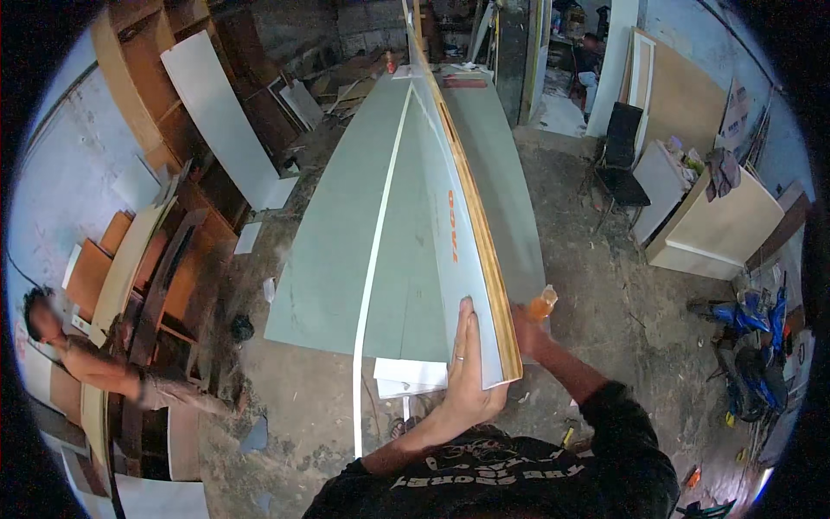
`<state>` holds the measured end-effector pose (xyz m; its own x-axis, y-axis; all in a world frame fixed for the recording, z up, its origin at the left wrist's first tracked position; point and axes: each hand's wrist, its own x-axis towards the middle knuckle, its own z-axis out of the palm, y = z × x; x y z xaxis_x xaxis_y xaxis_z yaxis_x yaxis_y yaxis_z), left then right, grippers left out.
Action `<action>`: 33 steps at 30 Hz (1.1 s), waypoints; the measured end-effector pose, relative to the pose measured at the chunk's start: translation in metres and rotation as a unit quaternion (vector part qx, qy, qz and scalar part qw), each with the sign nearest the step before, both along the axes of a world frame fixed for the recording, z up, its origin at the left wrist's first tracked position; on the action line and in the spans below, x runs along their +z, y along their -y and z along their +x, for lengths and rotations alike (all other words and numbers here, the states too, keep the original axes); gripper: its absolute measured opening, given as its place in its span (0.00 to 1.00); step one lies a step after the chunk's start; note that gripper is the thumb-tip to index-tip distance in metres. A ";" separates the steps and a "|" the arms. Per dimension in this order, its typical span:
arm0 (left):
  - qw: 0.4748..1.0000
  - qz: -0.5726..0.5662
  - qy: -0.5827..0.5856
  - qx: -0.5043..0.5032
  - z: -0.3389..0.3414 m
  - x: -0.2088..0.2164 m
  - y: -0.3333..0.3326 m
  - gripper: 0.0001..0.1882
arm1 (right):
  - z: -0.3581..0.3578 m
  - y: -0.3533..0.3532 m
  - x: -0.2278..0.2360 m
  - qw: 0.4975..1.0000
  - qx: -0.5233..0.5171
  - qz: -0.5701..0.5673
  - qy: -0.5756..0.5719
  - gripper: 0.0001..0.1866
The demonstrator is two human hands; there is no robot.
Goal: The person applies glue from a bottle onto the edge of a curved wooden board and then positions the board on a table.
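A long white panel (471,285) with orange lettering stands on edge, running away from me over a big grey-green tabletop (337,259). Its upper edge shows a bare wood-coloured core (484,233). My left hand (471,372), a ring on one finger, holds the panel's near end, fingers stretched along its left face. My right hand (529,333) is on the panel's other side, its fingers mostly hidden behind it. Right by that hand is a small bottle with orange contents (542,304); whether I grip it is unclear. A narrow white strip (372,277) lies lengthwise along the tabletop and hangs over its near edge.
White sheets (411,378) lie below the tabletop's near edge. At the left, another person (99,368) is beside stacked boards (130,294). A black chair (621,164), leaning panels (709,225) and a blue motorbike (756,346) line the right. Someone (590,73) is in the far doorway.
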<state>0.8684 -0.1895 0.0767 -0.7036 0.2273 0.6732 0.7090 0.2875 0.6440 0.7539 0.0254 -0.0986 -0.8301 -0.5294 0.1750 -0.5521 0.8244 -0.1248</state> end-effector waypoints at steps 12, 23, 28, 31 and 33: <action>0.999 0.025 -0.019 0.038 -0.007 -0.005 -0.019 0.40 | -0.047 -0.066 -0.012 0.973 -0.065 0.220 0.004 0.19; 0.993 0.033 0.101 -0.058 -0.008 -0.031 0.001 0.59 | 0.033 -0.069 -0.050 0.666 -0.183 -0.683 0.237 0.23; 1.000 0.002 0.005 0.009 0.002 -0.031 0.000 0.68 | 0.057 -0.056 -0.070 0.566 -0.141 -0.757 0.294 0.25; 0.999 -0.020 0.031 -0.001 -0.001 -0.035 -0.002 0.63 | 0.061 -0.058 -0.080 0.550 -0.131 -0.765 0.308 0.26; 0.999 -0.019 0.028 -0.001 -0.003 -0.031 -0.002 0.59 | 0.065 -0.065 -0.083 0.544 -0.127 -0.768 0.313 0.26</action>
